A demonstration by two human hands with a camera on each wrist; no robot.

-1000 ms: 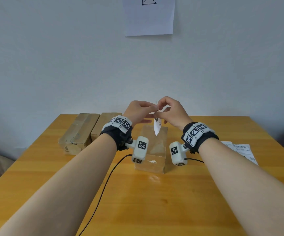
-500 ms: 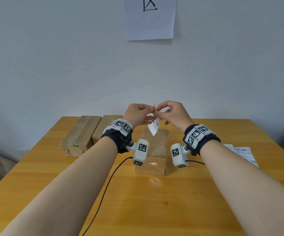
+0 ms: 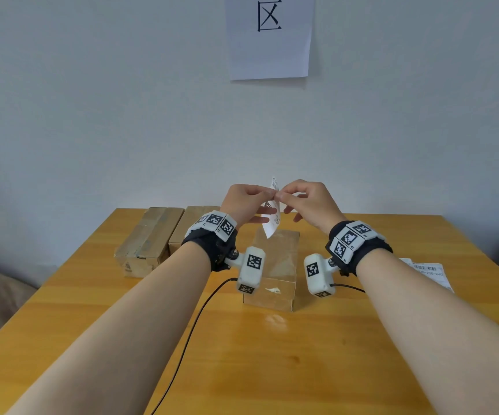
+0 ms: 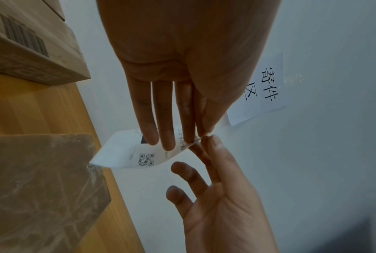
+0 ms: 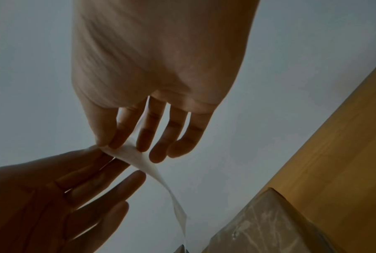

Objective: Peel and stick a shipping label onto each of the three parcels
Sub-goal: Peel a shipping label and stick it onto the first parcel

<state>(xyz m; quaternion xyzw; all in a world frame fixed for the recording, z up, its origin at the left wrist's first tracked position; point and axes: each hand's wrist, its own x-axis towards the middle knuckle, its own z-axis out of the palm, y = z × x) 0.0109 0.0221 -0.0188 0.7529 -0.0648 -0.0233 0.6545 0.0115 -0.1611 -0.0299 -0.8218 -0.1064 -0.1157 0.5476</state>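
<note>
A white shipping label (image 3: 273,218) with a QR code hangs above the middle parcel (image 3: 275,271), a brown box wrapped in clear tape. My left hand (image 3: 267,193) and right hand (image 3: 282,196) both pinch the label's upper corner between thumb and forefinger, fingertips almost meeting. In the left wrist view the label (image 4: 126,152) curves under my straight left fingers (image 4: 167,137). The right wrist view shows its blank back (image 5: 139,159) bending down toward the parcel (image 5: 269,231). Two more brown parcels (image 3: 149,235) (image 3: 188,226) lie side by side at the back left.
More label sheets (image 3: 428,271) lie on the wooden table (image 3: 272,354) at the right. A black cable (image 3: 194,324) runs from my left wrist toward the front edge. A paper sign (image 3: 269,37) hangs on the wall behind.
Both hands keep pinching the label. Its top edge now sticks up above the fingertips, and my right hand's other fingers have spread out.
</note>
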